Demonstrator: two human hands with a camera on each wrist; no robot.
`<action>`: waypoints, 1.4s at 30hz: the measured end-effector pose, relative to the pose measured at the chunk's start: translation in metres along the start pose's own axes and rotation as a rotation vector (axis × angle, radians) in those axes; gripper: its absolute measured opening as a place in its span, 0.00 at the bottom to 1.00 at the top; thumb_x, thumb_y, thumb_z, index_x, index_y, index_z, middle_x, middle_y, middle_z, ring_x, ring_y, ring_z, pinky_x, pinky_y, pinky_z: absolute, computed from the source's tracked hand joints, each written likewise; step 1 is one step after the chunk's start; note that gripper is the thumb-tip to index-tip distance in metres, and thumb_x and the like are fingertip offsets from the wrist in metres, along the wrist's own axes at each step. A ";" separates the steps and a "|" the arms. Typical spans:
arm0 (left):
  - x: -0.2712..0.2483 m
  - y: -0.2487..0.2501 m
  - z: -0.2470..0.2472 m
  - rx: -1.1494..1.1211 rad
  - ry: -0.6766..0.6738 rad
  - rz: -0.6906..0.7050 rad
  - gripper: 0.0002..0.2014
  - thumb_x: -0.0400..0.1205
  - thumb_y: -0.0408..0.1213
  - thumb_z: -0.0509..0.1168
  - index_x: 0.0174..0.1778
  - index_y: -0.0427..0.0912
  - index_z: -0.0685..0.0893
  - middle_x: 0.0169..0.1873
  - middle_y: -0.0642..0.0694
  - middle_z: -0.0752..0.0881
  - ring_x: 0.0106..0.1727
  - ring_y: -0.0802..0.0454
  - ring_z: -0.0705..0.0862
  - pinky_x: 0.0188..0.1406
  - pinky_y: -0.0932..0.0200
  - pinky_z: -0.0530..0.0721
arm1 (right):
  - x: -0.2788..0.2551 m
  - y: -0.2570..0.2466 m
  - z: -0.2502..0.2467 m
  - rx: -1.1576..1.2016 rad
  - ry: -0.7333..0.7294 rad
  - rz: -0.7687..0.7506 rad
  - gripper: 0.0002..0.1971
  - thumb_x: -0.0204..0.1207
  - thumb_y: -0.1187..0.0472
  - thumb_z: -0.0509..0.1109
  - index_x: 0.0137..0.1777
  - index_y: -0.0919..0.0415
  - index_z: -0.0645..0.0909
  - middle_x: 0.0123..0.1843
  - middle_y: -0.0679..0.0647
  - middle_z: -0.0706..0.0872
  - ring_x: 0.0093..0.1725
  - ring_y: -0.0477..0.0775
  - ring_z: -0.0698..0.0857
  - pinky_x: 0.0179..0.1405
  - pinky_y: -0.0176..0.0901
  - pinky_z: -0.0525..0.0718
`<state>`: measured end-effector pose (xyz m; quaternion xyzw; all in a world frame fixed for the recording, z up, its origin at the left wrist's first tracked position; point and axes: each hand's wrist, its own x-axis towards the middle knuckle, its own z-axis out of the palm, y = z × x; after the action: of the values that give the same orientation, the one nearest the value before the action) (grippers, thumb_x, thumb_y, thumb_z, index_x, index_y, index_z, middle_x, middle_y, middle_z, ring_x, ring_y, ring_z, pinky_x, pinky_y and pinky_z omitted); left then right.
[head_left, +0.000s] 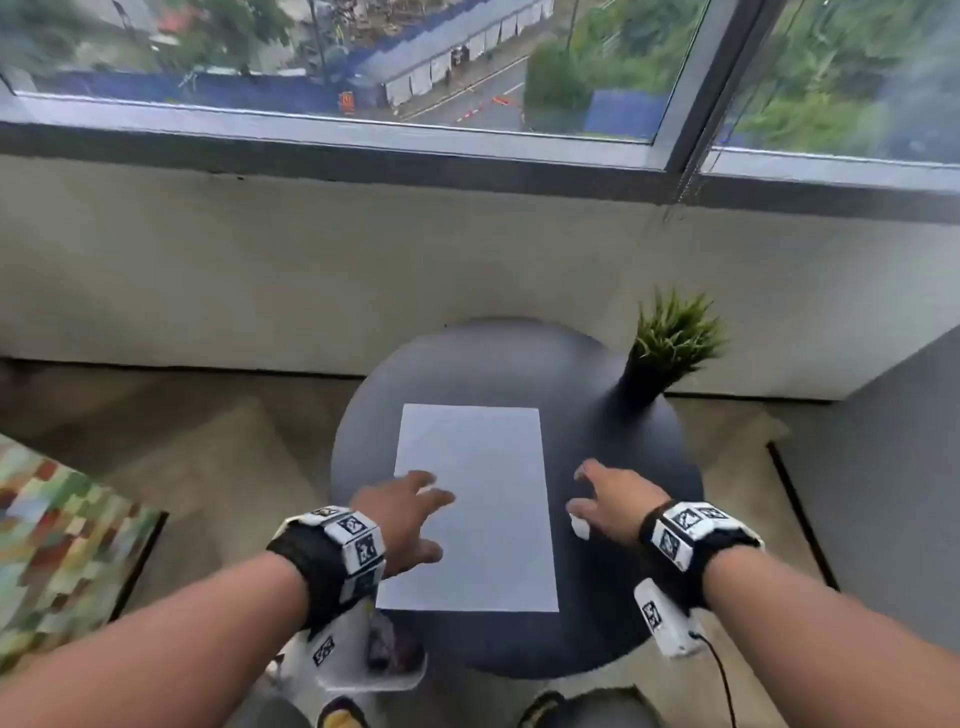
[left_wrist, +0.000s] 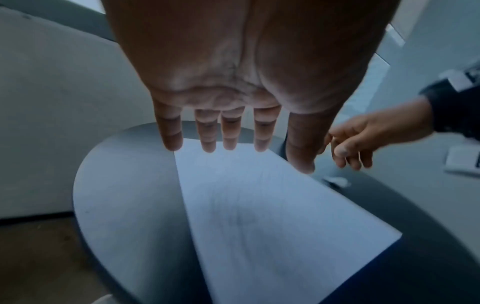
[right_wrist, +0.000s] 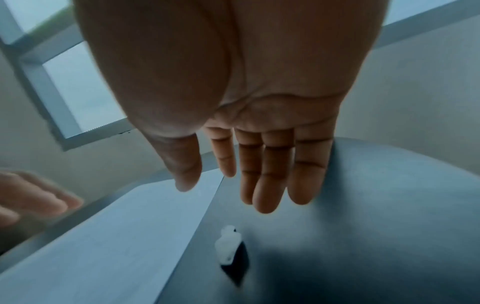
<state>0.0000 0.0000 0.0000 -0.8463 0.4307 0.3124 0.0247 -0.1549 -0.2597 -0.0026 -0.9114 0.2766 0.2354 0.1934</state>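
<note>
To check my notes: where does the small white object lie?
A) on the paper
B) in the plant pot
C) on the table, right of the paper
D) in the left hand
C: the small white object lies on the table, right of the paper, by the right hand.

A sheet (head_left: 475, 509) lies mid-frame on the table (head_left: 623, 441) — a potted plant (head_left: 670, 345) stands at the table's upper right, a small object (head_left: 580, 527) just right of the sheet.

I log black straps (head_left: 306, 566) behind left hand (head_left: 410, 514) and right hand (head_left: 613, 499); white blocks (head_left: 685, 525) printed with black square tags; white pod (head_left: 662, 618) under each; thin black cable (head_left: 719, 665) off the right one.
</note>
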 end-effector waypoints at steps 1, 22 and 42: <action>0.003 -0.004 0.009 0.046 0.011 0.031 0.39 0.80 0.60 0.69 0.86 0.65 0.60 0.88 0.53 0.54 0.85 0.48 0.63 0.80 0.51 0.68 | 0.006 0.001 0.009 -0.033 -0.006 -0.020 0.20 0.75 0.42 0.66 0.64 0.50 0.74 0.58 0.52 0.85 0.58 0.57 0.83 0.57 0.51 0.82; -0.004 0.026 0.092 0.313 0.089 0.080 0.53 0.68 0.77 0.68 0.86 0.70 0.49 0.89 0.48 0.43 0.88 0.39 0.47 0.85 0.37 0.55 | -0.051 -0.036 0.097 0.502 0.013 -0.227 0.08 0.77 0.63 0.73 0.47 0.64 0.76 0.37 0.63 0.90 0.30 0.57 0.87 0.29 0.46 0.85; 0.015 0.020 0.098 0.274 0.039 0.082 0.63 0.62 0.81 0.69 0.85 0.70 0.37 0.88 0.50 0.32 0.88 0.40 0.35 0.82 0.22 0.50 | -0.020 -0.064 0.094 -0.040 0.182 -0.224 0.05 0.77 0.55 0.67 0.46 0.56 0.77 0.50 0.54 0.86 0.47 0.56 0.79 0.41 0.44 0.73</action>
<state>-0.0581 0.0075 -0.0822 -0.8226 0.5041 0.2347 0.1188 -0.1617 -0.1561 -0.0544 -0.9578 0.1849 0.1340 0.1744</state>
